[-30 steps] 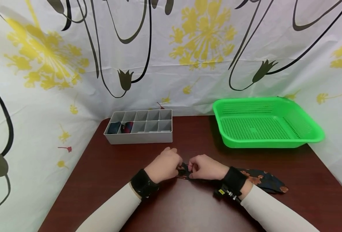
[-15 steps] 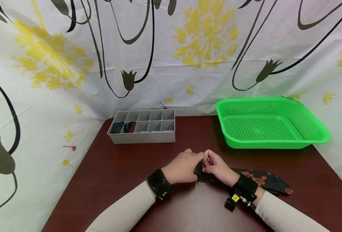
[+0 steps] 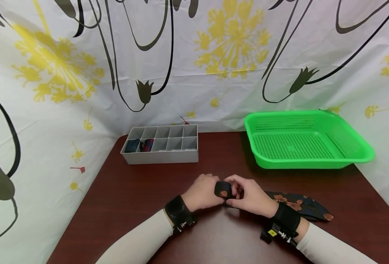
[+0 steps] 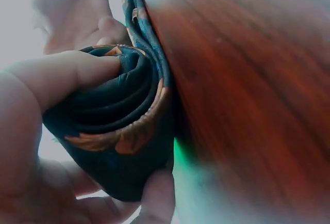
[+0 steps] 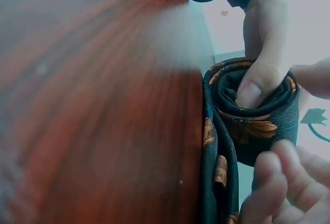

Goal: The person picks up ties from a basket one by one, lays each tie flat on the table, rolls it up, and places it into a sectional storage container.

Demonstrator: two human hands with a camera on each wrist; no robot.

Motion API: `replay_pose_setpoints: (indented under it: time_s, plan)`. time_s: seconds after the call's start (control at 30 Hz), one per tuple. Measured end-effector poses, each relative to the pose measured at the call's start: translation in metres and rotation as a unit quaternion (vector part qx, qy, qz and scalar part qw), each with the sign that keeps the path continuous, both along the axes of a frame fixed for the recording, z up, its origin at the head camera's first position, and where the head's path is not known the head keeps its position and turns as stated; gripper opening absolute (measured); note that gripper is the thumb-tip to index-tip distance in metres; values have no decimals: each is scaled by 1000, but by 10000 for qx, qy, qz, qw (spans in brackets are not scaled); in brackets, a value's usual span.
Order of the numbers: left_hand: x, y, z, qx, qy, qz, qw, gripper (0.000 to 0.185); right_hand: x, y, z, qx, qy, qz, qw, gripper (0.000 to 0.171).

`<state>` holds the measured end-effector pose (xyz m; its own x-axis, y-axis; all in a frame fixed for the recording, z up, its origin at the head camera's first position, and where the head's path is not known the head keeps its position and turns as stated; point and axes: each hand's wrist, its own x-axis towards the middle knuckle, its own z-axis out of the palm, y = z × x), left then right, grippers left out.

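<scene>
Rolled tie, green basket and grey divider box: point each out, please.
rolled tie (image 3: 222, 190): head view, the coiled end between both hands.
green basket (image 3: 362, 158): head view, its front right rim.
grey divider box (image 3: 161, 157): head view, its front wall.

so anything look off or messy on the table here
Nothing stands out. Both hands, left hand and right hand, hold a neatly rolled tie, its loose tail flat on the table. The organizer and green basket sit square.

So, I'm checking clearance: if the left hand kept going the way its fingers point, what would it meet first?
Likely the rolled tie it already grips, then the right hand just beyond; depth is uncertain.
</scene>
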<state>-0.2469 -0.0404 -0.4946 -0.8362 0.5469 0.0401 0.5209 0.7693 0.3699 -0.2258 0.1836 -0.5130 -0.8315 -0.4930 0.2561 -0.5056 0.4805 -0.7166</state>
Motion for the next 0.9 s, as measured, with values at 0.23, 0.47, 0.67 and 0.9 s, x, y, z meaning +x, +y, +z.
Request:
replay_pose_setpoints:
  time_s: [0.23, 0.47, 0.67, 0.9]
  plan:
    - [-6, -8, 0, 398, -749, -68, 9964, 51, -1, 7, 4, 1067, -36, -218, 9940, 26]
    - [-4, -9, -1, 589, -550, -107, 9967, 41, 1, 6, 10, 1238, -36, -143, 9922, 38]
    - [-1, -5, 2, 498, -431, -290, 9974, 44, 4, 1, 15, 1003, 213, -386, 9940, 29]
    - [-1, -5, -1, 677, -533, -290, 9959, 38, 2, 5, 12, 1246, -129, -200, 9919, 37]
